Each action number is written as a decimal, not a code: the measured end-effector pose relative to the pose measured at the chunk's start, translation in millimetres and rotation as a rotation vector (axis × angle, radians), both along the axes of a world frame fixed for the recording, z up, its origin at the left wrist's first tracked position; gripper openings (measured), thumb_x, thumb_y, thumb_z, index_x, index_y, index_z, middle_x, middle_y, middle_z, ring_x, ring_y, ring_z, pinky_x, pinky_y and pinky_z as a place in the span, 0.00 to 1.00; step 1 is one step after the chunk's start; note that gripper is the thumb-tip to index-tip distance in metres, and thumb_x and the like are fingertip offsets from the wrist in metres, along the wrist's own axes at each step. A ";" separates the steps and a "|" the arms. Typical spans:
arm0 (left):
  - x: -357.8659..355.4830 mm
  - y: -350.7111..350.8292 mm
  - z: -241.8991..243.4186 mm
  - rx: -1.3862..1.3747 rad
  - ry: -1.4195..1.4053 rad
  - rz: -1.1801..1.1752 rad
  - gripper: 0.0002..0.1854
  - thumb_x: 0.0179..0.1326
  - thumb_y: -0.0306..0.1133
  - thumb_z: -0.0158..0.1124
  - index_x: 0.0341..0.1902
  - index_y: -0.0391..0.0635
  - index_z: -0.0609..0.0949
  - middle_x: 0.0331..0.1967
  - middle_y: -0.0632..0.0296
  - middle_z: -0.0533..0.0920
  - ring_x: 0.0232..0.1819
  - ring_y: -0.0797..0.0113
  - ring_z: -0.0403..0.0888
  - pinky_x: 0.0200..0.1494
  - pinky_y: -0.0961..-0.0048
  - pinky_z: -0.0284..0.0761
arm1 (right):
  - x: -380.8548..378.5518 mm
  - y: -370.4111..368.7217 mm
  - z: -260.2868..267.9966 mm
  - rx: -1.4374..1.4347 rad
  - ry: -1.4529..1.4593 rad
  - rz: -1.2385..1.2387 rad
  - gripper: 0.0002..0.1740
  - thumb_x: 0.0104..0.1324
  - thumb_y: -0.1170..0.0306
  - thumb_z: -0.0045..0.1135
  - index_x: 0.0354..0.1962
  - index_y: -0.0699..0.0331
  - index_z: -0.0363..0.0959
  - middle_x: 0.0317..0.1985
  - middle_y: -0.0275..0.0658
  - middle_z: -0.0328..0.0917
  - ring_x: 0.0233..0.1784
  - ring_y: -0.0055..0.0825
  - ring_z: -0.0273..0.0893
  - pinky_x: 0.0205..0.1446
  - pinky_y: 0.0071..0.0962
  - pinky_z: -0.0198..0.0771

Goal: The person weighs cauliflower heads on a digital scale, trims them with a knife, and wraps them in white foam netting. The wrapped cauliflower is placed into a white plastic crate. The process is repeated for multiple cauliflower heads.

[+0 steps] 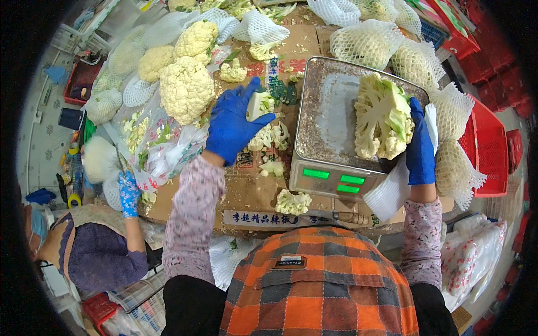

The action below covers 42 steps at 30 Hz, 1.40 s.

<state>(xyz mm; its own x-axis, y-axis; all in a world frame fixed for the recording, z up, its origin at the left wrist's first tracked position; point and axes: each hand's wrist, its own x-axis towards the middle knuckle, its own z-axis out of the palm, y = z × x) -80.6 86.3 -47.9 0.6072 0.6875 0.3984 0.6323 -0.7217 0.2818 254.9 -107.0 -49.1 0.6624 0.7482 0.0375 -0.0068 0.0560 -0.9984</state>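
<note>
My left hand [235,122], in a blue glove, is spread over the cardboard-covered table [252,189], its thumb and forefinger apart beside a cut cauliflower piece [259,107]. Whether it touches the piece cannot be told. On the right, my right hand [420,143], also gloved in blue, lies along the right side of a cut cauliflower [380,117], with white foam netting [391,193] under the wrist. That cauliflower rests on the metal pan of a digital scale [328,117], cut stalk face showing. Florets [293,202] lie in front of the scale and between it and my left hand.
Whole cauliflowers [187,90] and a plastic bag of trimmings [164,147] are at left. Net-wrapped cauliflowers [365,44] curve around the scale's back and right. A knife handle [351,217] lies at the near edge. A co-worker's gloved hand [129,193] works at far left. Red crates [489,147] stand right.
</note>
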 end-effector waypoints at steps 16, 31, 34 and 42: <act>80.2 10.2 27.7 -0.717 -0.825 -0.271 0.23 0.46 0.34 0.79 0.43 0.42 0.79 0.32 0.61 0.83 0.34 0.70 0.82 0.37 0.74 0.79 | -33.9 -16.9 46.9 -0.023 -0.248 -0.198 0.26 0.71 0.71 0.52 0.65 0.66 0.62 0.63 0.37 0.69 0.62 0.20 0.65 0.67 0.22 0.59; 22.4 -94.5 33.5 -0.729 -0.519 0.036 0.18 0.54 0.40 0.74 0.36 0.37 0.80 0.35 0.55 0.80 0.38 0.65 0.78 0.38 0.67 0.73 | -56.3 -90.4 79.1 0.069 -0.437 -0.364 0.20 0.74 0.67 0.45 0.58 0.68 0.70 0.60 0.41 0.73 0.64 0.26 0.69 0.69 0.28 0.59; -9.3 -128.5 4.5 -0.760 -0.245 -0.170 0.17 0.54 0.42 0.74 0.33 0.40 0.80 0.29 0.57 0.78 0.34 0.61 0.77 0.38 0.66 0.72 | -62.7 -97.4 76.1 0.002 -0.438 -0.399 0.22 0.75 0.62 0.43 0.59 0.64 0.70 0.61 0.39 0.74 0.65 0.25 0.68 0.66 0.26 0.57; -28.1 -161.7 -57.2 -0.566 -0.138 -0.309 0.17 0.54 0.39 0.71 0.43 0.41 0.82 0.31 0.56 0.75 0.36 0.55 0.74 0.42 0.60 0.69 | -75.1 -106.2 74.3 0.066 -0.398 -0.361 0.18 0.74 0.70 0.45 0.57 0.72 0.70 0.59 0.44 0.74 0.60 0.28 0.72 0.67 0.27 0.64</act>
